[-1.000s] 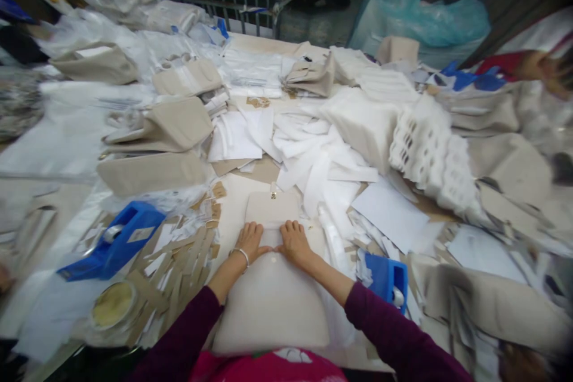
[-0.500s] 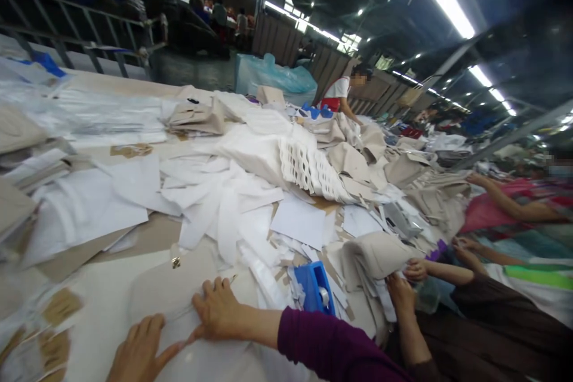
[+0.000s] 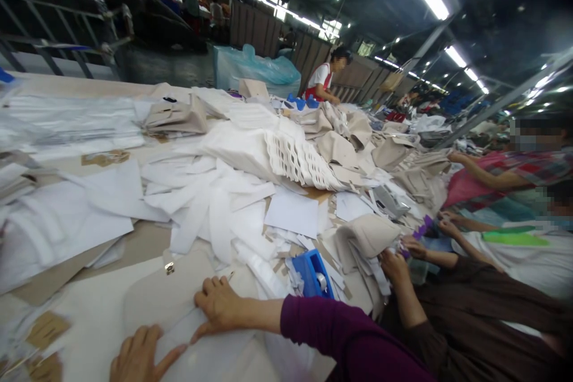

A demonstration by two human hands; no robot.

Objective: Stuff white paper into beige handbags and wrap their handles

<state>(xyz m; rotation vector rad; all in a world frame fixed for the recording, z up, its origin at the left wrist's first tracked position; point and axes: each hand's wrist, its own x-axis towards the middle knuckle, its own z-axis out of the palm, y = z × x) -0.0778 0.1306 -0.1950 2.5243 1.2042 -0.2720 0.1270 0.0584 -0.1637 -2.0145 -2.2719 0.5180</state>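
In front of me on the table lies a beige bag (image 3: pixel 176 289) with a small gold clasp (image 3: pixel 169 268) near its far edge. A thin white sheet (image 3: pixel 179 328) covers the near part of it. My left hand (image 3: pixel 138 353) rests on the sheet, fingers flat and thumb stretched to the right. Against the right side of the bag, my right hand (image 3: pixel 222 305) presses down, fingers slightly bent and thumb apart, pointing to the left thumb. Both hands lie on top and grip nothing that I can see.
A blue tape dispenser (image 3: pixel 313 274) stands right of my right forearm. White foam strips (image 3: pixel 210 203) and a white paper sheet (image 3: pixel 292 215) lie beyond. At right, a co-worker's hands (image 3: pixel 396 262) work at a folded beige piece (image 3: pixel 364 237). Other people sit further along.
The view has turned slightly to the right, so the scene sits further left. My hands stay on the bag and sheet, almost in the same pose.
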